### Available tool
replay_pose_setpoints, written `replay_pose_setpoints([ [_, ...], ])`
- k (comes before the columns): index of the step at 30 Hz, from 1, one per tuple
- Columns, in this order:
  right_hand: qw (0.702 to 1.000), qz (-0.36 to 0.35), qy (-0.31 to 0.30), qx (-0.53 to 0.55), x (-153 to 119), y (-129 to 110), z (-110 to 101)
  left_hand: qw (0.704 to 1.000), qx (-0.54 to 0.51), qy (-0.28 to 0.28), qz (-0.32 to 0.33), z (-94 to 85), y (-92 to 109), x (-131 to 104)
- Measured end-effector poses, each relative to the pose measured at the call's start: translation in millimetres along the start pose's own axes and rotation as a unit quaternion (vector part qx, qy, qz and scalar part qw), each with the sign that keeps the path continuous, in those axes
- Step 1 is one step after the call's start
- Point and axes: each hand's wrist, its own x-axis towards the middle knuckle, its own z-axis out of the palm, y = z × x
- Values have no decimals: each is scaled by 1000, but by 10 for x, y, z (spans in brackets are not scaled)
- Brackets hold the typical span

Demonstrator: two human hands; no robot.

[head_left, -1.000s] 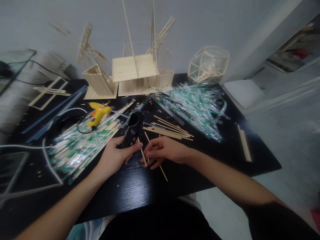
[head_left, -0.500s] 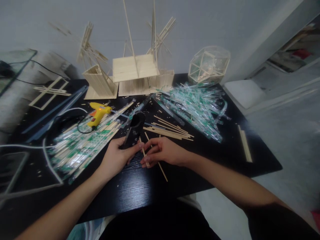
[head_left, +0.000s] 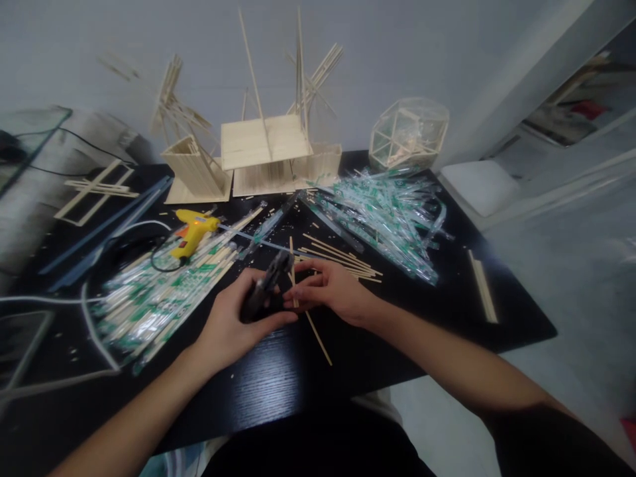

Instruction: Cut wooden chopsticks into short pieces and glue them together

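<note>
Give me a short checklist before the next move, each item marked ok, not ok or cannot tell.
1. Black handheld tool gripped in the left hand: ok.
2. Thin pale wooden stick held in the right hand: ok.
3. Stick apart from the tool: cannot tell, they overlap in view.
4. Yellow plastic glue gun away from both hands: ok, it lies by green-and-clear-wrapped wooden sticks.
5. Area below the right hand free of other sticks: not ok, a second thin pale stick shows there.

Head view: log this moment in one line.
left hand: holds black tool | right hand: holds thin wooden stick | yellow glue gun: lies on wrapped sticks
</note>
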Motion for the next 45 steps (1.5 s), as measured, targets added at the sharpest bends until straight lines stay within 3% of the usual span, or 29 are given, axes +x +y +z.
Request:
replay_pose_setpoints([
  [4, 1000, -14, 7, -13, 20, 30, -2, 992, 81, 0, 97, 16, -84, -37],
  [8, 998, -48, 16, -41, 30, 50, 3, 988, 97, 16, 121, 54, -143, -70],
  [12, 994, -83, 23, -63, -13, 44, 35, 996, 53, 20, 66, 69, -100, -57],
  [16, 988, -117, 30, -93, -87, 49, 95, 997, -71, -6, -16, 33, 29, 6],
  [21, 983, -136, 0, -120, -109, 107, 131, 981, -161, 32, -107, 15, 117, 48],
  [35, 976, -120, -6, -181, -69, 173, 104, 994, -90, 2, -67, 60, 68, 41],
  [45, 994, -67, -39, -77, -40, 175, 100, 984, -134, 12, -114, 16, 104, 87],
])
